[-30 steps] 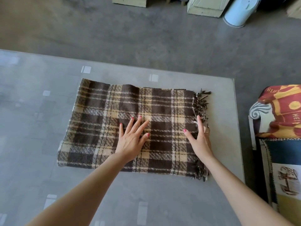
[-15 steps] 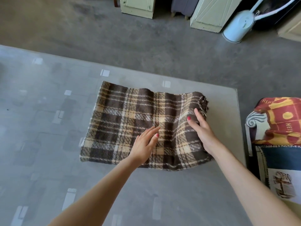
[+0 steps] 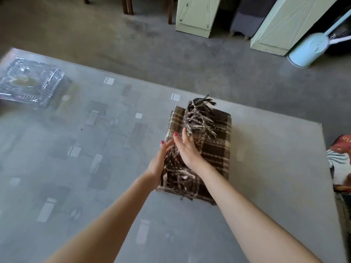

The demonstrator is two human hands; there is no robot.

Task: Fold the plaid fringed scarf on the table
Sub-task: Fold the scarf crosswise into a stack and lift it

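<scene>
The brown and cream plaid scarf lies on the grey glass-topped table as a narrow doubled stack. Its fringe sits loose and tangled on top along the left side, some strands sticking up at the far end. My right hand rests on top near the left edge, fingers tucked into the fringed end it holds. My left hand stands on edge against the stack's left side, fingers straight and slightly apart, touching the cloth. More fringe spills out below my right wrist.
A cut-glass dish stands at the table's far left. The table's right edge is close to the scarf, with a red patterned cushion beyond it. On the floor behind are pale green cabinets and a light blue can.
My right hand has carried the fringed right end over to the left, halving the scarf's width. My left hand moved from the scarf's top to its left edge. The view shifted up and left.
</scene>
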